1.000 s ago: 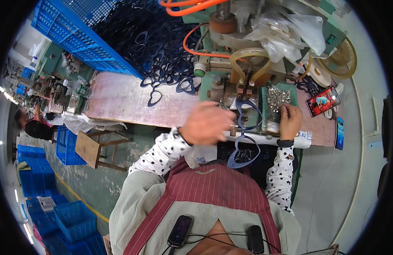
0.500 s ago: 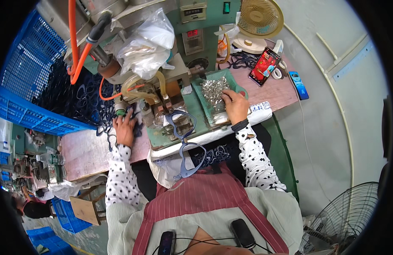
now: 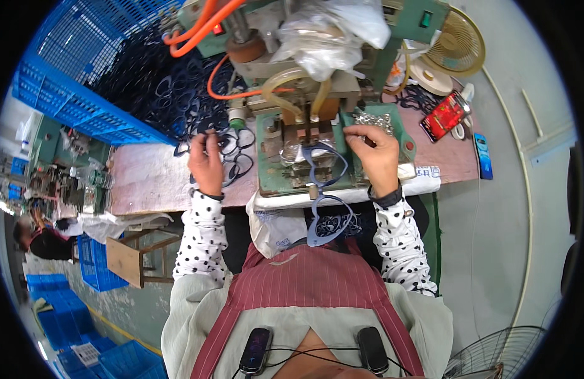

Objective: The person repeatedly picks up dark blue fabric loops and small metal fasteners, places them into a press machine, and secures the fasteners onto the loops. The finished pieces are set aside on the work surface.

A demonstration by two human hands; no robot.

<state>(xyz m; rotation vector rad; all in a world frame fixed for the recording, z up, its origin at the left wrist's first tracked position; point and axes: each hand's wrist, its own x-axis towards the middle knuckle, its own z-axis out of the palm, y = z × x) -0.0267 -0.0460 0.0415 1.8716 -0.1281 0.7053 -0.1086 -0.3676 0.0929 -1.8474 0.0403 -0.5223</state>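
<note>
A blue-grey eyeglass frame (image 3: pixel 334 215) hangs from the jaws of a green bench press (image 3: pixel 267 180), one rim up at the jaws and the other below the table edge. My right hand (image 3: pixel 379 159) is just right of the jaws, thumb and fingertips pinched together; anything between them is too small to make out. Behind it a green tray (image 3: pixel 401 123) holds small shiny metal parts (image 3: pixel 373 120). My left hand (image 3: pixel 206 165) is at the near edge of a heap of dark blue eyeglass frames (image 3: pixel 178 104), its fingers drawn together; what they grip is unclear.
A large blue crate (image 3: pixel 83 104) stands at the far left, by the heap. Orange hoses (image 3: pixel 200 31) and a plastic bag (image 3: pixel 336 38) hang above the press. A fan (image 3: pixel 456 44), a red-screened phone (image 3: pixel 445 117) and a blue phone (image 3: pixel 483 156) are at the right.
My right hand has left the metal parts in the tray and come over beside the press jaws. My left hand has lifted and its fingers have drawn together. The view has shifted left.
</note>
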